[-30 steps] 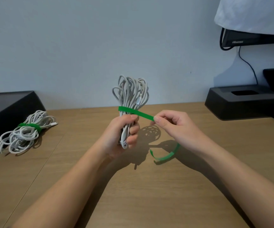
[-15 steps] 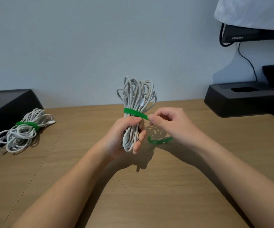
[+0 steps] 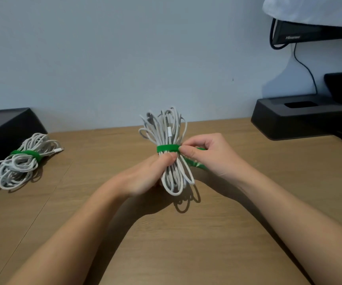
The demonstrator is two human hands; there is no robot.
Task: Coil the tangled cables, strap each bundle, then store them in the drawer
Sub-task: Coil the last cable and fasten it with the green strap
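Hands clenched: left hand (image 3: 145, 177) grips cable bundle (image 3: 169, 153), right hand (image 3: 205, 155) pinches green strap (image 3: 167, 148).

A bundle of coiled white cable (image 3: 167, 149) stands upright above the wooden desk, loops fanned at top and bottom. A green strap (image 3: 167, 148) circles its waist, its loose tail trailing toward 4 o'clock. At 9 o'clock, well apart, a second white bundle (image 3: 19, 162) lies flat, cinched by its own green band (image 3: 28, 153).
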